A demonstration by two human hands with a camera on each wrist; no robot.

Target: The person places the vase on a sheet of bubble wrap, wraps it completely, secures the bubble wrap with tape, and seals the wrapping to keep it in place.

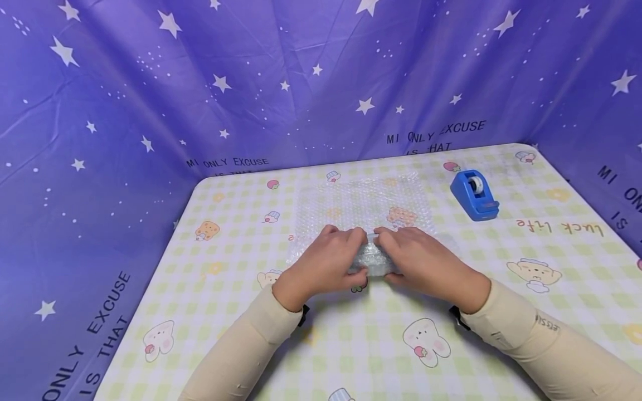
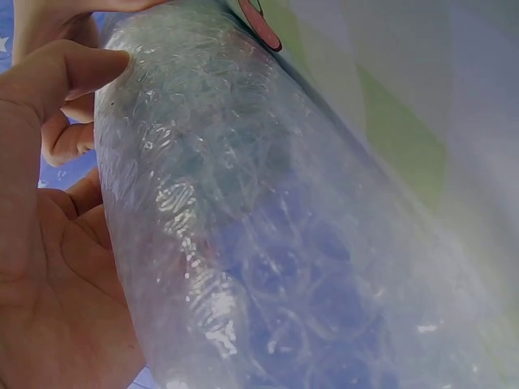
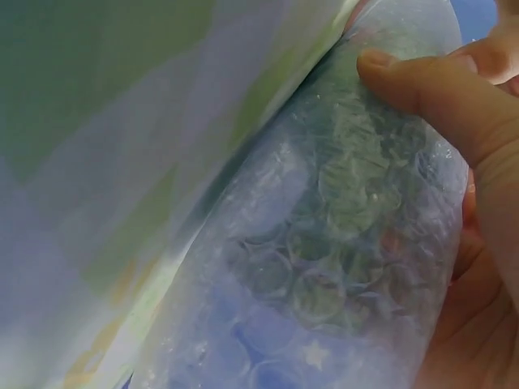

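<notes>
A clear bubble wrap sheet (image 1: 361, 200) lies on the table, its near end rolled into a thick bundle (image 1: 373, 259). My left hand (image 1: 326, 259) grips the bundle from the left, fingers over the far side and thumb along the near side. From the right, my right hand (image 1: 426, 259) holds it the same way, close to the other hand. In the left wrist view, the thumb (image 2: 93, 69) presses on the rolled plastic (image 2: 203, 162). The right thumb (image 3: 413, 81) does likewise in the right wrist view. A greenish tint shows through the layers; I cannot tell what is inside.
A blue tape dispenser (image 1: 473, 197) with a roll of tape stands at the back right of the table. The checked tablecloth (image 1: 200, 312) carries cartoon prints. A purple starry curtain (image 1: 301, 67) hangs behind the table and on both sides.
</notes>
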